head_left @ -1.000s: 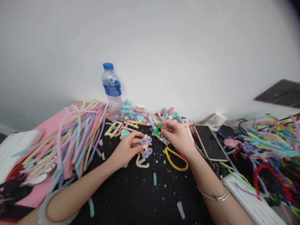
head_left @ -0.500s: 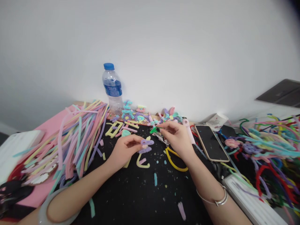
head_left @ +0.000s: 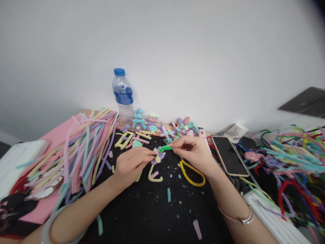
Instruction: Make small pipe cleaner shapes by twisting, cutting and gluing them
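Note:
My left hand (head_left: 134, 162) pinches a small purple and yellow pipe-cleaner shape (head_left: 158, 157) between thumb and fingers, over the black work surface (head_left: 147, 210). From the right, my right hand (head_left: 191, 150) is closed on a slim bright green piece (head_left: 166, 148). Its left end meets or overlaps the upper part of the purple shape; whether they touch I cannot tell. What kind of thing the green piece is does not show clearly. A pale yellow hooked pipe cleaner (head_left: 155, 180) lies just below the held shape. The yellow loop (head_left: 196, 183) is below my right wrist.
A bundle of pastel pipe cleaners (head_left: 83, 149) covers the left side. Behind stand a water bottle (head_left: 123, 98) and finished small shapes (head_left: 152, 127) along the wall. A phone (head_left: 230, 156) lies right, beside a tangle of coloured pipe cleaners (head_left: 291, 162). A teal snippet (head_left: 169, 195) lies in front.
My right hand has brought the green piece left and slightly down to the purple shape. My left hand has turned over, and the shape's yellow part now faces lower.

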### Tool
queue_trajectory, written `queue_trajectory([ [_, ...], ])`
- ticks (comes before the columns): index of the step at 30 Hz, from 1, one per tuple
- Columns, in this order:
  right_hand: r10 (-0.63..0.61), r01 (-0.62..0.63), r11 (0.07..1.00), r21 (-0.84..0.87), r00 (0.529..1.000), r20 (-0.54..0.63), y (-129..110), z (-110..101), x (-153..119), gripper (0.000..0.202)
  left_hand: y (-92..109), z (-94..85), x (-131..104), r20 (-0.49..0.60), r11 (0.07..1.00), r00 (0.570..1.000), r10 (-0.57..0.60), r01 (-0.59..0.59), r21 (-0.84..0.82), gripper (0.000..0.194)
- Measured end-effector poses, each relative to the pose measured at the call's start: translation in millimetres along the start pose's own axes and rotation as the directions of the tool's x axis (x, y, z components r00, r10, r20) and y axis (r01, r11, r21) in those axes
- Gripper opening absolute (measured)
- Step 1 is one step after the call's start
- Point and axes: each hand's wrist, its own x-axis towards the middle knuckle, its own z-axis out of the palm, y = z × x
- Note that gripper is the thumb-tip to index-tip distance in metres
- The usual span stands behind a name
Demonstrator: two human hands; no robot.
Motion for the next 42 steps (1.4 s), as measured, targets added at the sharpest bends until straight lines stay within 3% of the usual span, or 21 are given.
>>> queue_trajectory([
  [11,-0.024,0.02,0.999,0.038,0.995,0.092,-2.5,1.9,-2.2,0.004,2.8,-4.3,3.6,0.065,0.99,0.989,0.136,-0.139,0.034,0.016],
  [20,-0.055,0.051,0.998,0.03,0.992,0.114,-0.2,2.1,-1.5,0.006,0.7,-3.8,1.1,0.073,0.99,0.987,0.14,-0.14,-0.003,0.018],
  [33,-0.126,0.146,0.983,-0.11,0.977,0.173,-6.5,-1.5,-2.1,0.01,-2.4,-1.8,0.7,0.067,0.992,0.99,0.123,-0.122,-0.015,0.017],
  [36,-0.138,0.167,0.974,-0.155,0.974,0.181,-7.6,-1.7,-2.5,0.009,-0.9,0.3,2.0,0.015,0.998,0.999,0.043,-0.042,-0.044,0.015],
  [39,-0.099,0.132,0.97,-0.204,0.982,0.163,-7.6,-1.2,-3.1,0.008,3.1,3.5,1.6,0.012,0.975,0.983,-0.182,0.182,-0.131,0.014],
  [40,-0.08,0.11,0.973,-0.204,0.985,0.153,-7.4,-0.7,-3.2,0.007,4.6,4.9,1.1,0.042,0.94,0.956,-0.29,0.293,-0.175,0.013],
  [42,-0.041,0.062,0.986,-0.157,0.99,0.134,-6.4,0.5,-3.1,0.006,6.9,8.4,0.0,0.137,0.806,0.851,-0.507,0.524,-0.277,0.008],
])
